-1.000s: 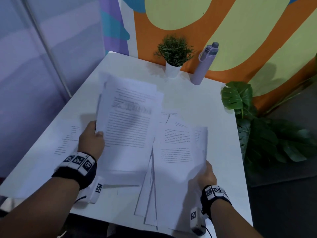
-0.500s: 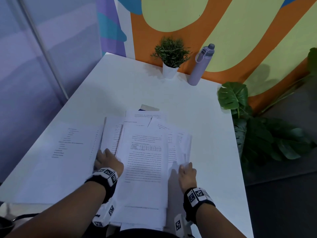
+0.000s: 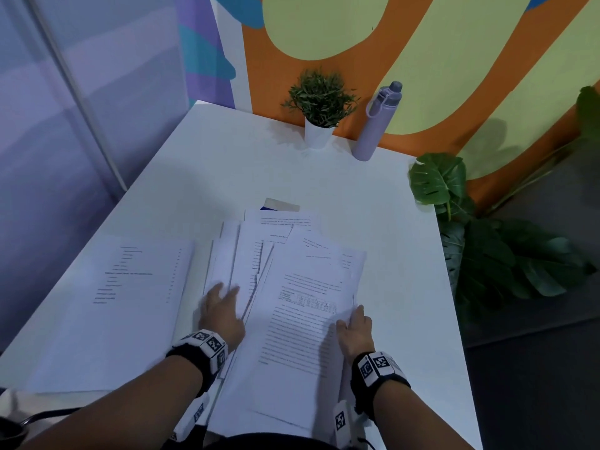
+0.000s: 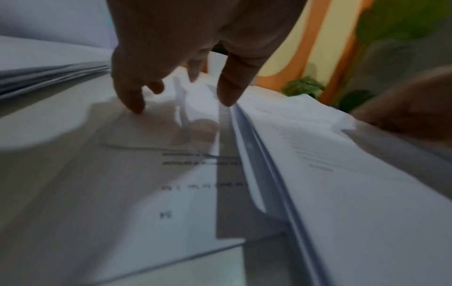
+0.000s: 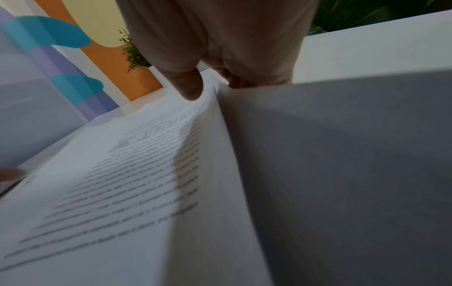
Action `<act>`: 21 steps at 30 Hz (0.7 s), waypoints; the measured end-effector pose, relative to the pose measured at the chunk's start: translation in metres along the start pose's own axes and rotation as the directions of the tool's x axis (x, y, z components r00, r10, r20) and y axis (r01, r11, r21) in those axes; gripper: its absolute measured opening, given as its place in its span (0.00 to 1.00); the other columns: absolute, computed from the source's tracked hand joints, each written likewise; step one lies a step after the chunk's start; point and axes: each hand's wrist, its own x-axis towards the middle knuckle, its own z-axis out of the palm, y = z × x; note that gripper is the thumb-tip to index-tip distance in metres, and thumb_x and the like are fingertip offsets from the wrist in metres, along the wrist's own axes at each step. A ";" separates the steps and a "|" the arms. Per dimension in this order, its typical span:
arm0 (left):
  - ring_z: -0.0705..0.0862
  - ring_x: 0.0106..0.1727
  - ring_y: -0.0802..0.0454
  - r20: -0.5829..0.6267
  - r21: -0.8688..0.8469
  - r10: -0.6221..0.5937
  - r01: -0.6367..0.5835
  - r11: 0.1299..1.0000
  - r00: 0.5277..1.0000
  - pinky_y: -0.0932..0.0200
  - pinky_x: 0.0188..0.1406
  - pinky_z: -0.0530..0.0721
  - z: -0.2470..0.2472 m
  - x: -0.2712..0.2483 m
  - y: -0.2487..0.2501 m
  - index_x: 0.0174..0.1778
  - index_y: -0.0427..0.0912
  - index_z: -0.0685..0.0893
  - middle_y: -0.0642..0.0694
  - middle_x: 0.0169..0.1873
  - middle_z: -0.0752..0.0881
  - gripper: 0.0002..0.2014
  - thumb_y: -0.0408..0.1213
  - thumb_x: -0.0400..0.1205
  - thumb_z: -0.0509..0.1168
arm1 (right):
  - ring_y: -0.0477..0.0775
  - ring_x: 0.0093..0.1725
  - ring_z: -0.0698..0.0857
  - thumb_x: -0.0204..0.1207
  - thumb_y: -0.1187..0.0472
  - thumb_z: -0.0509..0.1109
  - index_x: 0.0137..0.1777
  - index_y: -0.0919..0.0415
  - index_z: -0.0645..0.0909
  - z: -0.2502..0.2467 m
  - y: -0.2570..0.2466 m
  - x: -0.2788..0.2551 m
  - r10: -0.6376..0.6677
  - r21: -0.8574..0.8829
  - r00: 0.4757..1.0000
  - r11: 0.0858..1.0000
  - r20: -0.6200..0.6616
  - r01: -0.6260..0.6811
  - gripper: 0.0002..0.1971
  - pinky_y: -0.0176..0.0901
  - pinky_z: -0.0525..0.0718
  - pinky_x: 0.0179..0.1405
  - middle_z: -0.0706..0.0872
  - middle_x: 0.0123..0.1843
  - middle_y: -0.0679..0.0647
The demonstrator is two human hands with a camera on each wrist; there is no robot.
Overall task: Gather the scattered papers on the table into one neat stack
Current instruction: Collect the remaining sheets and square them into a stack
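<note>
A loose pile of printed papers (image 3: 292, 306) lies fanned out on the white table (image 3: 227, 177), near its front edge. My left hand (image 3: 227, 289) rests on the pile's left sheets, its straight fingers (image 4: 129, 96) touching the paper. My right hand (image 3: 350, 316) pinches the right edge of the top sheets, the thumb (image 5: 188, 87) above and the other fingers beneath. One single sheet (image 3: 130, 287) with a short printed list lies apart, left of the pile. A blue and tan corner (image 3: 279, 204) shows from under the pile's far end.
A small potted plant (image 3: 319, 105) and a lilac bottle (image 3: 376, 125) stand at the table's far edge, against the orange and yellow wall. A large leafy plant (image 3: 487, 248) stands on the floor beside the table's right edge.
A second ago each hand held a lifted sheaf. Both sheaves now lie together on the table, and the top sheets have slid to the right under my right hand.
</note>
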 end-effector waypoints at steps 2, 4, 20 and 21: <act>0.53 0.82 0.41 -0.054 -0.001 -0.150 0.150 0.989 0.987 0.44 0.81 0.56 -0.006 0.002 -0.003 0.80 0.45 0.56 0.42 0.83 0.49 0.33 0.38 0.79 0.60 | 0.67 0.76 0.67 0.84 0.54 0.56 0.84 0.63 0.47 -0.001 0.001 0.002 0.036 -0.090 0.997 0.995 -0.061 -0.042 0.33 0.51 0.67 0.76 0.58 0.81 0.65; 0.59 0.80 0.39 -0.046 0.011 -0.203 0.203 0.979 0.978 0.43 0.79 0.60 -0.009 0.006 -0.005 0.79 0.38 0.56 0.38 0.81 0.56 0.31 0.40 0.80 0.58 | 0.68 0.76 0.68 0.84 0.55 0.56 0.84 0.63 0.48 0.002 -0.001 0.002 0.037 -0.100 0.998 0.994 -0.054 -0.042 0.32 0.50 0.67 0.76 0.58 0.81 0.65; 0.69 0.76 0.41 0.206 -0.406 -0.123 0.199 0.892 0.971 0.50 0.77 0.66 -0.009 0.008 0.019 0.82 0.41 0.51 0.39 0.80 0.60 0.33 0.37 0.81 0.58 | 0.63 0.74 0.70 0.81 0.68 0.56 0.83 0.61 0.52 0.024 -0.020 -0.005 -0.192 -0.157 0.969 0.964 0.158 0.217 0.31 0.45 0.66 0.78 0.60 0.79 0.63; 0.70 0.74 0.42 0.210 -0.435 -0.122 0.205 0.877 0.970 0.50 0.77 0.67 -0.009 0.009 0.016 0.81 0.41 0.51 0.42 0.79 0.62 0.35 0.36 0.80 0.60 | 0.61 0.75 0.69 0.81 0.69 0.56 0.84 0.60 0.51 0.024 -0.020 -0.007 -0.198 -0.153 0.964 0.962 0.179 0.226 0.32 0.41 0.64 0.78 0.60 0.80 0.61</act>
